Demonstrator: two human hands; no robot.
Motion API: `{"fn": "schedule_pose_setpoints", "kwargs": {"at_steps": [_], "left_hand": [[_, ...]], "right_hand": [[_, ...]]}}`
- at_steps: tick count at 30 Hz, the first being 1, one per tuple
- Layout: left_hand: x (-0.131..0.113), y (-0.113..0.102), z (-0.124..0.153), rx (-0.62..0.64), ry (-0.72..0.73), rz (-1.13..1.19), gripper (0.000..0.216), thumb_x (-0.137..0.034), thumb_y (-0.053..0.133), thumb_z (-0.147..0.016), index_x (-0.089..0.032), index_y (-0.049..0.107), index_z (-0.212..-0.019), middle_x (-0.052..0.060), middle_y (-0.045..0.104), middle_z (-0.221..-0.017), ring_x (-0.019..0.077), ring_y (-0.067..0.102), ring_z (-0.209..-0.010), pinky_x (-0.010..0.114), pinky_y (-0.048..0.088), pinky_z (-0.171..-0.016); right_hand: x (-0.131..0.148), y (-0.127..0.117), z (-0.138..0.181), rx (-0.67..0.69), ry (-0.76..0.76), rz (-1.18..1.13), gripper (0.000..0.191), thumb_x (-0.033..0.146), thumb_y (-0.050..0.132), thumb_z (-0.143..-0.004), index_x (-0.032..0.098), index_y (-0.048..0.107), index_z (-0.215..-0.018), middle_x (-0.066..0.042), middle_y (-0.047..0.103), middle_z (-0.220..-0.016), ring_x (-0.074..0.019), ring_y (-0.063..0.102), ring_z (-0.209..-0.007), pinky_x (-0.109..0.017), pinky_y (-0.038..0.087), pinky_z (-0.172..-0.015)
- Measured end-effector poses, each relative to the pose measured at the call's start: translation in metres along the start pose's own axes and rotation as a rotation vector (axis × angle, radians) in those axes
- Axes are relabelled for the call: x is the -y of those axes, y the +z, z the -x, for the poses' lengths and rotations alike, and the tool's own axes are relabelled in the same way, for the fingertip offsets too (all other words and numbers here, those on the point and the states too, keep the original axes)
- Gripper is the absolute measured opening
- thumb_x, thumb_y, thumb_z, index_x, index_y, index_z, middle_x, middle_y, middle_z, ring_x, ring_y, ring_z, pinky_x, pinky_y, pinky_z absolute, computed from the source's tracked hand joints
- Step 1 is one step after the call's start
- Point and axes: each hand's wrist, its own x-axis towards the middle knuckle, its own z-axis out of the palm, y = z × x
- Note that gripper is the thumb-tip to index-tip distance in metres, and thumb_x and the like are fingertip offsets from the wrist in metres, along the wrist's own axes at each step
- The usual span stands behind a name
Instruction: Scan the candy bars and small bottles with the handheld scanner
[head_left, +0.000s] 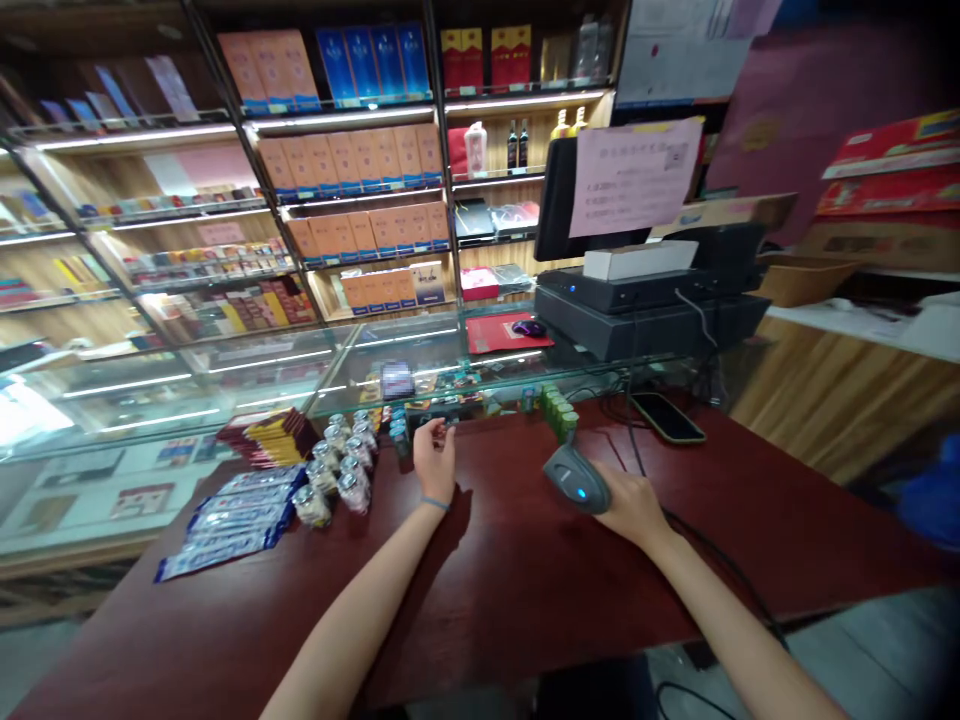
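My right hand (631, 508) is wrapped around a grey barcode scanner (576, 478) with a lit blue light, held over the dark red table. Just beyond the scanner is a row of small green cylinders (558, 408). My left hand (435, 462), with a thin band at the wrist, is raised near the table's far edge. Its fingers are curled together; whatever they hold is too small to make out. Left of it stand a few small blue-topped containers (398, 428) and rows of silver-lidded jars (352, 478).
Blue-and-white packets (236, 515) and a stack of yellow-and-red packs (270, 438) lie at the left. A phone (667, 417) and the scanner's cable are at the right. Behind are a glass counter (300, 362), a mouse (529, 328), a monitor (559, 200) and stocked shelves.
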Motion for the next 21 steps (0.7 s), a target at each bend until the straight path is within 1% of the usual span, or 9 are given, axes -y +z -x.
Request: {"fn": "schedule_pose_setpoints", "kwargs": {"at_steps": [2,4,6,8,11,13,15,18,21], "left_hand": [[0.001,-0.026,0.0,-0.052,0.018,-0.029,0.029,-0.035,0.069,-0.082,-0.024,0.063,-0.108,0.008,0.058,-0.104,0.0238,0.055,-0.103,0.035,0.046,-0.092],[0.004,-0.047,-0.002,-0.095,0.068,-0.062,0.027,-0.033,0.069,-0.082,-0.023,0.065,-0.106,0.009,0.058,-0.106,0.0247,0.053,-0.106,0.036,0.044,-0.095],[0.007,-0.062,-0.005,-0.12,0.115,-0.08,0.026,-0.03,0.07,-0.081,-0.022,0.065,-0.106,0.009,0.058,-0.107,0.0255,0.052,-0.108,0.038,0.044,-0.097],[0.013,-0.071,-0.009,-0.116,0.142,-0.1,0.032,-0.026,0.071,-0.079,-0.022,0.065,-0.111,0.01,0.057,-0.11,0.0263,0.051,-0.112,0.04,0.043,-0.1],[0.026,-0.079,-0.015,-0.074,0.158,-0.212,0.051,-0.018,0.069,-0.078,-0.022,0.057,-0.128,0.012,0.052,-0.123,0.0276,0.047,-0.123,0.045,0.036,-0.11],[0.037,-0.081,-0.018,-0.026,0.14,-0.308,0.064,-0.015,0.066,-0.079,-0.022,0.047,-0.14,0.014,0.045,-0.136,0.0291,0.041,-0.133,0.047,0.03,-0.115],[0.047,-0.082,-0.02,0.029,0.101,-0.356,0.074,-0.014,0.064,-0.08,-0.023,0.036,-0.148,0.015,0.036,-0.146,0.0307,0.034,-0.14,0.048,0.028,-0.117],[0.06,-0.083,-0.024,0.109,0.074,-0.346,0.078,-0.015,0.062,-0.082,-0.025,0.029,-0.152,0.014,0.033,-0.153,0.0321,0.028,-0.145,0.049,0.029,-0.117],[0.066,-0.084,-0.026,0.143,0.092,-0.304,0.071,-0.015,0.059,-0.084,-0.026,0.034,-0.15,0.013,0.04,-0.15,0.0312,0.03,-0.144,0.05,0.029,-0.117]], "right_hand": [[0.007,0.004,-0.004,0.047,-0.002,-0.03,0.032,0.022,0.051,-0.077,0.018,0.057,-0.109,-0.007,0.074,-0.083,-0.0233,0.071,-0.071,-0.03,0.05,-0.063],[0.017,0.008,-0.01,0.079,0.002,-0.05,0.03,0.023,0.053,-0.077,0.019,0.058,-0.106,-0.005,0.073,-0.076,-0.023,0.071,-0.067,-0.029,0.048,-0.06],[0.031,0.012,-0.018,0.082,0.015,-0.066,0.03,0.024,0.054,-0.076,0.019,0.058,-0.105,-0.004,0.072,-0.071,-0.0227,0.07,-0.064,-0.028,0.046,-0.056],[0.047,0.015,-0.028,0.076,0.027,-0.088,0.031,0.024,0.054,-0.076,0.019,0.058,-0.106,-0.003,0.072,-0.07,-0.0222,0.07,-0.062,-0.027,0.044,-0.055],[0.072,0.022,-0.046,0.08,0.03,-0.123,0.029,0.026,0.054,-0.077,0.02,0.057,-0.105,-0.002,0.072,-0.07,-0.0214,0.07,-0.062,-0.026,0.043,-0.054],[0.086,0.029,-0.056,0.065,0.024,-0.137,0.027,0.028,0.055,-0.077,0.02,0.057,-0.102,-0.002,0.072,-0.07,-0.022,0.071,-0.064,-0.026,0.043,-0.054],[0.098,0.038,-0.064,0.054,0.018,-0.151,0.027,0.027,0.055,-0.077,0.02,0.056,-0.102,-0.002,0.072,-0.071,-0.0221,0.071,-0.065,-0.026,0.043,-0.054],[0.112,0.052,-0.068,0.046,-0.003,-0.169,0.026,0.026,0.054,-0.076,0.02,0.056,-0.1,-0.002,0.072,-0.07,-0.0216,0.071,-0.064,-0.026,0.043,-0.054],[0.119,0.061,-0.066,0.048,-0.055,-0.168,0.029,0.025,0.053,-0.075,0.019,0.057,-0.102,-0.002,0.072,-0.072,-0.0211,0.071,-0.065,-0.027,0.044,-0.057]]}}
